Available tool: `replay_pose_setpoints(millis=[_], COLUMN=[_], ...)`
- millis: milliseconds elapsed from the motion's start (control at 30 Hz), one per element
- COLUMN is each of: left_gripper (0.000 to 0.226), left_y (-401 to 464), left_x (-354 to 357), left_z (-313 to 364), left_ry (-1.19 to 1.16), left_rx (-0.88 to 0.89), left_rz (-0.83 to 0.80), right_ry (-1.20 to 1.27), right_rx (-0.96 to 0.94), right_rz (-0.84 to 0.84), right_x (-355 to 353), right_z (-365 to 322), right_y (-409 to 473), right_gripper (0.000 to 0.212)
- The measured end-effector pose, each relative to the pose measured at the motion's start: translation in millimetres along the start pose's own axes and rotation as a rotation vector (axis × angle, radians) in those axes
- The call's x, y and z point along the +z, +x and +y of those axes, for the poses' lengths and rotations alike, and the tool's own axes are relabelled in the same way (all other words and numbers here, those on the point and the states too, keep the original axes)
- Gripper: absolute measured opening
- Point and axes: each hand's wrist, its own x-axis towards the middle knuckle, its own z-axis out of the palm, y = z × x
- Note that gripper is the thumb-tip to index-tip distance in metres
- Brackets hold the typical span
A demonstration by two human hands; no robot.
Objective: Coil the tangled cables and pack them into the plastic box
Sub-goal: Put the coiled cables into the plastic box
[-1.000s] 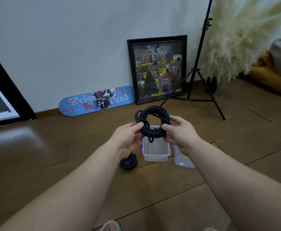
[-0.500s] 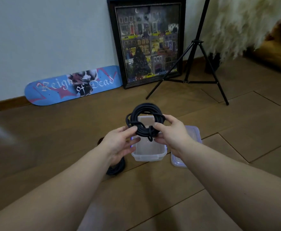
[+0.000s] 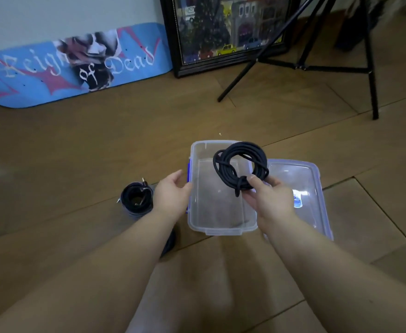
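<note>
Head view. The coiled black cable [image 3: 240, 168] is pinched at its near edge between thumb and fingers of the right hand [image 3: 268, 199] and is held above the open plastic box [image 3: 221, 228], over its far right part; no contact between coil and box is seen. The box interior appears bare. The left hand [image 3: 173, 194] is held with relaxed, slightly spread fingers against or just beside the box's left wall; whether it touches cannot be told. Nothing is gripped by it.

Step in hand, as judged: the coil is to be lowered into the box. It is advised that the coil be laid flat, with the wrapped tail tucked under so the loops are not sprung open. The coil looks about as wide as the box, so it may need to be squeezed into an oval along the box's long axis. The box should be steadied by the left hand while this is done.

Count: one box; one clear lid [image 3: 300, 186], lying on the wooden floor [image 3: 101, 145] touching the box's right side; one coil in hand; one second coiled cable [image 3: 137, 198] on the floor left of the box, its plug ends showing. A dark shape under the left forearm may be a third cable; this cannot be confirmed. Two hands are seen.
</note>
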Motion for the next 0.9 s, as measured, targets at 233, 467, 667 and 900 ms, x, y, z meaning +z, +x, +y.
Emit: replay_pose_setpoints(millis=[233,467,667,900], left_gripper=[0.051,0.048,0.051,0.049], left_y=[41,20,-4,-10], left_x=[30,17,11,13], left_z=[-23,-51,-69,-71], left_ry=[0.232,0.207,0.186,0.133], left_rx=[0.061,0.057,0.01,0.053], left_rz=[-0.073,-0.067,-0.091,-0.08], right_ry=[-0.035,-0.172,-0.639,-1.068], right_rx=[-0.044,-0.113,-0.263,-0.266], right_rz=[0.004,-0.024,-0.147,-0.17], right_x=[-8,-9,-1,21], right_z=[25,49,52,59], right_y=[44,51,55,69], right_gripper=[0.02,0.029,0.023,0.026])
